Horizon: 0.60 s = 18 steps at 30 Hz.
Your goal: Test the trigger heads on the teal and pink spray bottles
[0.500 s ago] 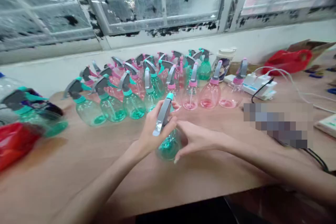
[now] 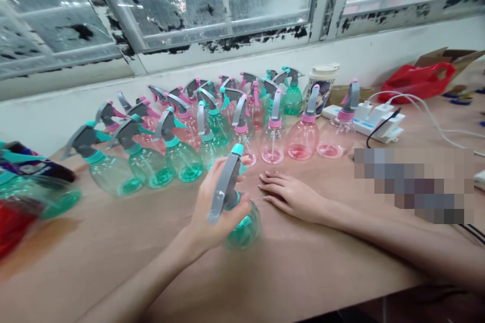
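Here — left grip (image 2: 205,206) clamped on green spray bottle (image 2: 245,229) | right grip (image 2: 297,197) slightly spread on table (image 2: 295,267) | cup lettering (image 2: 316,84) — illegible

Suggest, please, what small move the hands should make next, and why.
Perhaps the left hand should move its green spray bottle toward the standing bottles: it grips the bottle around the neck, while the right hand lies palm down beside it, not gripping.

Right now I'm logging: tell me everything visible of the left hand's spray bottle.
The green spray bottle has a rounded, translucent, plastic-looking body and gray, teal-tipped spray head. Held near the neck by the left hand, it is roughly upright in front of other bottles; contact with the table is unclear.
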{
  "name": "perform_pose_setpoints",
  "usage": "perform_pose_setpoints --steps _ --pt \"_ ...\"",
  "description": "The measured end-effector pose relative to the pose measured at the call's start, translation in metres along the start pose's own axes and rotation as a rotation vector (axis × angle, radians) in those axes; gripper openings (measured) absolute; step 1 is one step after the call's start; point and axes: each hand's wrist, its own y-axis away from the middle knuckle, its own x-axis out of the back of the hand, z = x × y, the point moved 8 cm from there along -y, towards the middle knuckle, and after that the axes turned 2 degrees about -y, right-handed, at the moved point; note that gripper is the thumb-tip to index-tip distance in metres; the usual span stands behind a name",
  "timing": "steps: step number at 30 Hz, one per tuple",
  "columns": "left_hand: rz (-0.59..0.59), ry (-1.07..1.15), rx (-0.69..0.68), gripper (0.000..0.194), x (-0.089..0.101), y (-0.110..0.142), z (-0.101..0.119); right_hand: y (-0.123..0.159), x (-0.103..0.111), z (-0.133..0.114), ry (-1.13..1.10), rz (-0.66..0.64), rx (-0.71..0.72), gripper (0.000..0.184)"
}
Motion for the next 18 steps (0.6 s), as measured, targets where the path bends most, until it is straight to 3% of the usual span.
perform_pose_setpoints --steps 6,18 --pt "0.010 -0.039 -0.063 0.022 0.003 -0.006 0.011 -0.003 -0.005 -0.005 0.022 0.031 -0.012 0.035" --pt "-0.031 -0.042 -0.100 0.016 0.005 -0.004 0.012 -0.001 -0.006 -0.002 -0.040 -0.006 -0.035 0.035"
